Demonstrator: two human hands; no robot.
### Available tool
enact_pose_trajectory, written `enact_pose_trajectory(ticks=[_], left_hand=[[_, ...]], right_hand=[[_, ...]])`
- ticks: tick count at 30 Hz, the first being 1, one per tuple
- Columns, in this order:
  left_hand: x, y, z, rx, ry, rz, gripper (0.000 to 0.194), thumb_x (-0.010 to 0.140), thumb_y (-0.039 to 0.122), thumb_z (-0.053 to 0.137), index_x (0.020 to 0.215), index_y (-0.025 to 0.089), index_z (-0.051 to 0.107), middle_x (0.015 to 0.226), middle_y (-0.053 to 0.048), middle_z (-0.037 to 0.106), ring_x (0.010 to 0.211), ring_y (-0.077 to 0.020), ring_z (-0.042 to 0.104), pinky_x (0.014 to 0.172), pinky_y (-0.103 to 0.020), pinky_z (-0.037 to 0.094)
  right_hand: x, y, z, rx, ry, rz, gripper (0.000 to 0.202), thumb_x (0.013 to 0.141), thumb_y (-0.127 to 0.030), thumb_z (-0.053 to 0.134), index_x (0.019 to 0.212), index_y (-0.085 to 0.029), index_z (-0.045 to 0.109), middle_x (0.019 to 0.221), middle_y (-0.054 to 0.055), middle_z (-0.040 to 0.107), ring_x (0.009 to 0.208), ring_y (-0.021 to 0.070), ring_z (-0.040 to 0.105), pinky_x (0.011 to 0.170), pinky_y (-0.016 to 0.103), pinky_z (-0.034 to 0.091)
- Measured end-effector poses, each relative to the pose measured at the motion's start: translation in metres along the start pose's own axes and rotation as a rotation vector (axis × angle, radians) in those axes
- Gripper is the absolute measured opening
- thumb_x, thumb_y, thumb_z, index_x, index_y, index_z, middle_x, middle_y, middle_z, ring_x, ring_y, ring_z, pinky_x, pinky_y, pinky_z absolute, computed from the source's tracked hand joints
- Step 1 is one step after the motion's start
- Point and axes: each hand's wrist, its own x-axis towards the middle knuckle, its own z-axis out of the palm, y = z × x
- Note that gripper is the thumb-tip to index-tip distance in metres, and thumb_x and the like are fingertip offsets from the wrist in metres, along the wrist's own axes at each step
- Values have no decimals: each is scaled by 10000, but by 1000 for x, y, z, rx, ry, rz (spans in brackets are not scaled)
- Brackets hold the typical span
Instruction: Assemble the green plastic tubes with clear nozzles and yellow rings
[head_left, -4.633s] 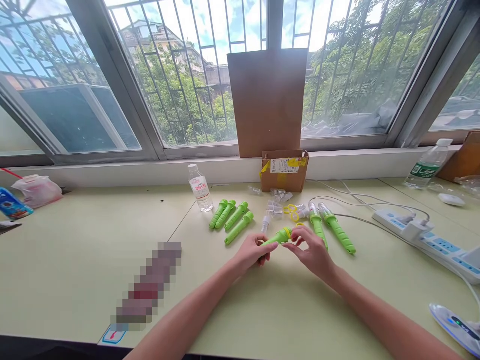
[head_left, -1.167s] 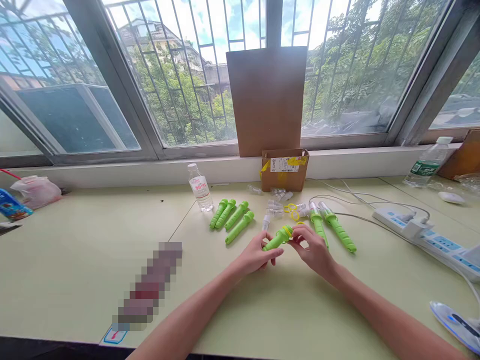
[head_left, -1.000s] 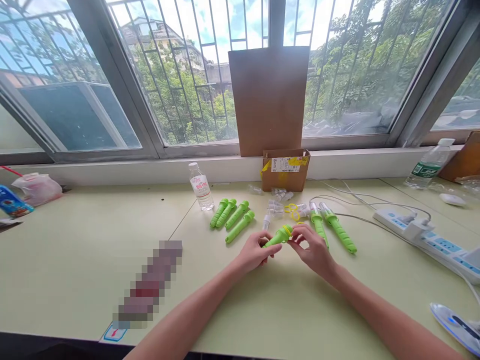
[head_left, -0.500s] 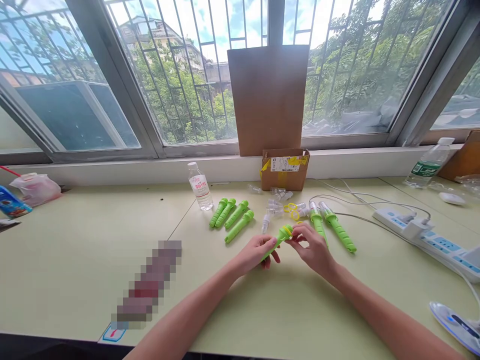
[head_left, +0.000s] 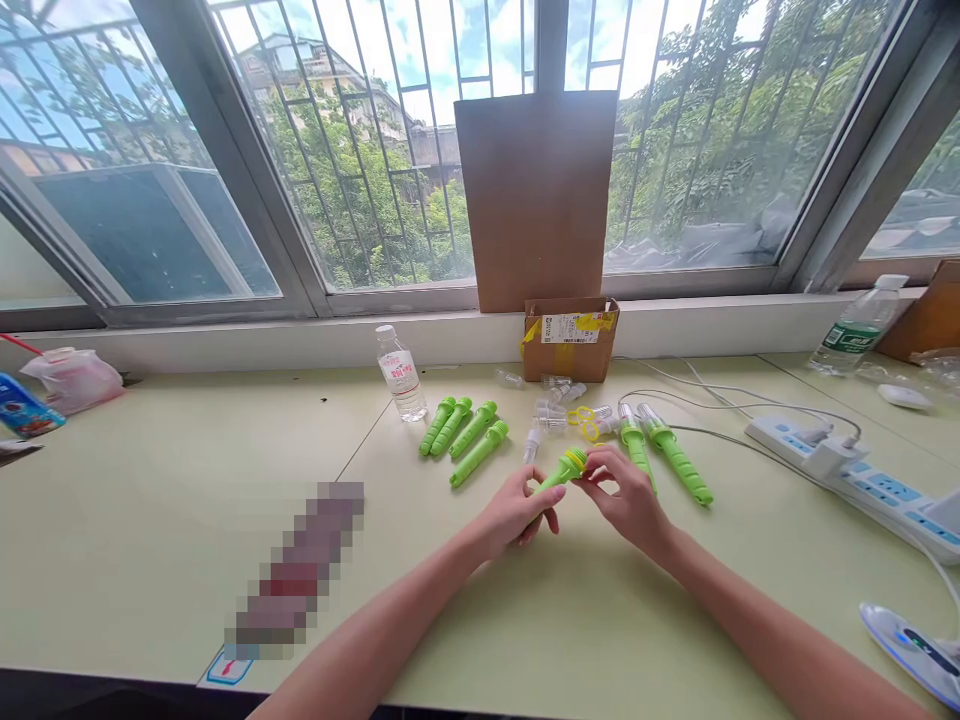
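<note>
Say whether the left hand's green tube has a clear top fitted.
No: the tube in the left hand shows a bare green end, with a yellow ring around it.

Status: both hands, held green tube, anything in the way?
Left hand grips green tube, tilted. Right hand at tube's head, exact contact unclear. Yellow ring around the head. Transparent pieces lie just beyond, no blockage seen.

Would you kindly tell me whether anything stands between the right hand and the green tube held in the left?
Nothing visible does: the right hand is right at the yellow-ringed end of the green tube, which the left hand holds.
</note>
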Motion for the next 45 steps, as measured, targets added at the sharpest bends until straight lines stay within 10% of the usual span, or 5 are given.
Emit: enact_pose_trajectory(ticks=[11,25,45], left_hand=[[2,0,-5,-35,-42,45,485,765,634,547,879,163,529,717,-44,668,460,-101,541,415,-205,385],[2,0,-7,49,-37,26,503,795,658,475,955,181,481,515,67,529,310,-40,287,328,-183,177],[4,0,-8,-40,-35,39,496,754,658,539,821,168,503,654,37,500,412,-40,373,358,-181,242]], right_hand=[[2,-8,-4,-45,2,-72,20,867,-191,583,866,-210,580,925,54,597,695,140,580,596,315,575],[4,-10,-1,-22,-9,-55,15,881,-221,561,890,-215,572,919,55,604,729,155,604,600,318,588],[2,-10,-1,-39,0,-101,42,884,-206,551,890,-223,589,922,62,638,753,167,614,597,323,594]])
